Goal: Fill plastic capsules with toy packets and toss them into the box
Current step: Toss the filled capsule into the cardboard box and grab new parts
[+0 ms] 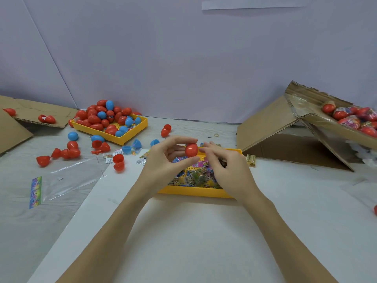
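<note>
Cardboard sheet point(30, 115): far left, two red capsules lying on it
Clear bag point(67, 180): flat on the tabletop point(204, 231), striped header at its left end
Back tray point(122, 137): yellow, heaped with red and blue capsules; loose halves scattered before it
Left hand point(163, 160): thumb and fingers grasping the red capsule point(191, 150), held above the front tray point(195, 192)
Right hand point(226, 166): fingers loose, just beside the capsule, hiding part of the toy packets point(189, 176)
Box point(306, 127): right, tipped, filled capsules inside
Room: plain pale wall behind
</note>
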Demonstrator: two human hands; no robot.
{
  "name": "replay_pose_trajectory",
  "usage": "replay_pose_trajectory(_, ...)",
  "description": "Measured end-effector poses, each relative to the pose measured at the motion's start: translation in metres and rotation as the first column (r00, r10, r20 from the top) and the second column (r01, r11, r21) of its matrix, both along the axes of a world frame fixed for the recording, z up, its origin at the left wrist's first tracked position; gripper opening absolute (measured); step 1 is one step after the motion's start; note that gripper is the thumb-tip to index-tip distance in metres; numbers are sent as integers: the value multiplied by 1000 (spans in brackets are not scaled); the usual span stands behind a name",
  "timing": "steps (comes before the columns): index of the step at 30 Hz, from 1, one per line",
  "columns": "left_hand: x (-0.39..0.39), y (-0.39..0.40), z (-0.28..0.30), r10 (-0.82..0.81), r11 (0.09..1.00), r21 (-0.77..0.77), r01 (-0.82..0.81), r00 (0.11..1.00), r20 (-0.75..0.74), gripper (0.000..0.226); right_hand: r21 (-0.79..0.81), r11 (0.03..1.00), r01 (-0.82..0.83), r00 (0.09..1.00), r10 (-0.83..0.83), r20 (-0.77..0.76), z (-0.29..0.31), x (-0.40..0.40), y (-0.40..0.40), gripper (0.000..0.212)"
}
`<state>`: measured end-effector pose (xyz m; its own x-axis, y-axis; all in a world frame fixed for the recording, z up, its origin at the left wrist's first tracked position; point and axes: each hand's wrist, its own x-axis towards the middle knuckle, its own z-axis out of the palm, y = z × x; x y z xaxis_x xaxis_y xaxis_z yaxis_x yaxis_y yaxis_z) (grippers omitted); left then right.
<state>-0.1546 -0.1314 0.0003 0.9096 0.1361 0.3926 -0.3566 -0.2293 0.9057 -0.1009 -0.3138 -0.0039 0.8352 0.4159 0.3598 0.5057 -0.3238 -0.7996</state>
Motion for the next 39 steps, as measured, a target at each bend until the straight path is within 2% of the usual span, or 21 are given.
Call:
replay_pose_trajectory(2,0,-3,-3,54,988,137,-67,994,94,48,161,987,-21,997,33,-69,4,-1,0,26)
replay_pose_trajectory(4,0,-6,-4,95,958,253,-137,980,172,48,252,962,-108,976,151,-159,5,0,1,29)
replay_pose_trajectory(9,0,-7,-5,99,867,432,-247,936,338,41,246,961,-129,977,165,-133,0,1,5,46)
replay_pose_trajectory(13,-3,-6,-1,89,868,424,-259,921,380,40,281,944,-173,972,210,-107,0,4,2,46)
replay_pose_trajectory(18,-6,-9,2,108,906,346,-242,925,363,39,270,953,-135,990,139,4,-4,1,4,43)
replay_pose_trajectory(22,-7,-11,1,125,904,340,-261,919,373,40,239,963,-122,986,90,137,-5,-1,4,47)
replay_pose_trajectory(29,-8,-11,1,120,885,375,-276,913,389,41,192,978,-75,962,20,272,-8,-1,4,38)
replay_pose_trajectory(35,-5,-10,-1,108,861,418,-289,908,405,43,194,978,-70,963,15,269,-7,1,4,40)
replay_pose_trajectory(39,-3,-14,-3,118,884,392,-254,933,340,47,231,972,-46,987,9,162,-3,-1,6,38)
